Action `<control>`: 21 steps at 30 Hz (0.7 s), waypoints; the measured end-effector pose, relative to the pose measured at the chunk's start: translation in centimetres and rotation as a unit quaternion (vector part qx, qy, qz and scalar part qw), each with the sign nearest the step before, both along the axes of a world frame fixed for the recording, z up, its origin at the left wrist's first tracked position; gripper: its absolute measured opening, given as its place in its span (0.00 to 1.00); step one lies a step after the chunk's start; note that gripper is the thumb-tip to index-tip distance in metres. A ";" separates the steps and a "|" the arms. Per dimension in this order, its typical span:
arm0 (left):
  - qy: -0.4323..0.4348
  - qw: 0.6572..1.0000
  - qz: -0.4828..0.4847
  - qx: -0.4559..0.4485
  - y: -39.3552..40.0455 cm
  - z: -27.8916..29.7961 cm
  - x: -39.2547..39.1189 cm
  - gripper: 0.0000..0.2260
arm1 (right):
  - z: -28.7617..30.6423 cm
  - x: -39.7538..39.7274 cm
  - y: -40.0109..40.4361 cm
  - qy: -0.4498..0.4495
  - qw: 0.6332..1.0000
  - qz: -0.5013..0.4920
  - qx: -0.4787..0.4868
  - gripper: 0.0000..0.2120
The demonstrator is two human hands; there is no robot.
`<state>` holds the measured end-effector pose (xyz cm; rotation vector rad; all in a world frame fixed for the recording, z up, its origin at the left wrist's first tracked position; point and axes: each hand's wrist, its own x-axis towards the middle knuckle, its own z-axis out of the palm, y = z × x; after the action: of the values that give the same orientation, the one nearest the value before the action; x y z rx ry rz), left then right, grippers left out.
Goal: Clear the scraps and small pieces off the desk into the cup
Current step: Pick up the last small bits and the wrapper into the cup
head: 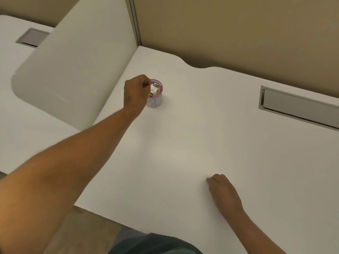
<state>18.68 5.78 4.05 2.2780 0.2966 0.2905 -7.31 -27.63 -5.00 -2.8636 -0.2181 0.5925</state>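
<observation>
A small white cup (156, 102) with a pink rim stands on the white desk (183, 143), far left of middle. White and yellow scraps (154, 90) fill it to the rim. My left hand (136, 92) reaches over the cup's left side, fingers bunched at the rim; whether they pinch a scrap is hidden. My right hand (222, 191) rests on the desk near the front edge, fingers curled down, with nothing visible in it.
A white divider panel (73, 66) rises left of the cup. A grey cable tray slot (297, 107) is set in the desk at the right. A tan partition wall (238, 30) runs behind. A neighbouring desk (18, 110) lies at the left.
</observation>
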 end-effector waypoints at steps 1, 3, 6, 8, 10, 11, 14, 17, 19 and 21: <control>0.000 1.000 -0.001 0.006 0.7 0.3 1.4 0.11 | 0.0 0.1 0.1 0.002 1.000 -0.006 0.009 0.08; -0.001 1.000 -0.011 0.025 1.4 0.5 3.5 0.09 | -0.3 0.3 0.2 -0.012 1.000 -0.005 0.013 0.09; 0.007 0.999 -0.036 0.011 1.8 -0.1 5.3 0.07 | -0.9 0.0 0.5 -0.004 0.998 -0.018 0.062 0.09; 0.012 0.998 -0.059 0.005 2.1 -0.7 5.8 0.08 | -0.9 -0.3 0.7 -0.017 0.999 -0.015 0.050 0.07; 0.003 0.997 -0.071 0.007 2.6 -1.0 6.2 0.09 | -0.6 -0.1 1.0 -0.037 0.997 -0.064 0.029 0.06; -0.006 0.998 -0.070 0.007 3.0 -0.9 6.3 0.09 | -0.3 0.0 1.3 -0.046 0.995 -0.087 0.029 0.04; -0.052 0.998 -0.042 -0.020 4.1 -0.7 5.6 0.10 | 0.6 0.6 3.3 -0.119 0.979 -0.127 0.108 0.08; -0.068 0.997 -0.025 -0.041 3.6 -2.0 0.6 0.08 | 3.0 4.7 7.9 -0.134 0.930 -0.216 0.265 0.10; -0.050 0.994 -0.094 0.001 2.9 -4.3 -4.3 0.06 | 5.0 9.3 11.2 -0.156 0.900 -0.231 0.334 0.10; -0.021 0.974 -0.214 0.072 2.5 -7.2 -8.6 0.08 | 7.1 14.6 13.9 -0.192 0.891 -0.198 0.360 0.09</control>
<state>10.08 8.29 -3.15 2.4042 -0.2471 0.1374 7.32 -13.74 2.11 -2.1611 0.0825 -0.1349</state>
